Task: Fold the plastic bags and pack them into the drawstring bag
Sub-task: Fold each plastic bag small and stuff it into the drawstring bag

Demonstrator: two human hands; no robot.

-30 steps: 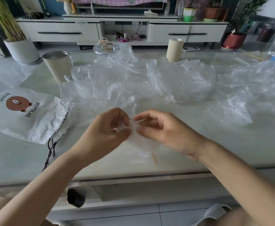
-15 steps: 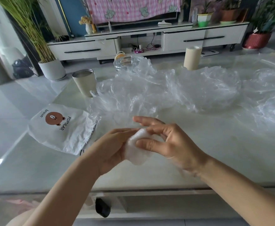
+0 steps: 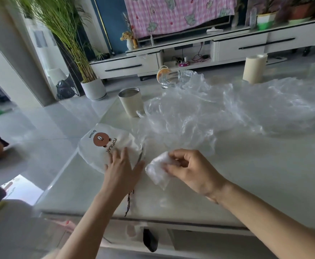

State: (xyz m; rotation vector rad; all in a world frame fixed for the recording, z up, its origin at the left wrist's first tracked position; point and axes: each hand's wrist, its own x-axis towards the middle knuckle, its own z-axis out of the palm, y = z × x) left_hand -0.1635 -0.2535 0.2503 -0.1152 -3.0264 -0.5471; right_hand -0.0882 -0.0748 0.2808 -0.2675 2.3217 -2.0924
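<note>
Plastic bag (image 3: 158, 171) sat pinched in right hand (image 3: 192, 171), left hand (image 3: 123, 167) flat on drawstring bag (image 3: 97, 148); slippery fold could've unravelled.

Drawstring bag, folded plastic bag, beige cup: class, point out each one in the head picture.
drawstring bag (image 3: 101, 140), head view, on its bear print.
folded plastic bag (image 3: 157, 170), head view, middle of the white bundle.
beige cup (image 3: 131, 103), head view, on its side wall.

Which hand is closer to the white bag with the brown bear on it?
Left. The left hand lies open on the white bear-print drawstring bag; the right hand pinches a folded clear plastic bag beside it, apart.
</note>
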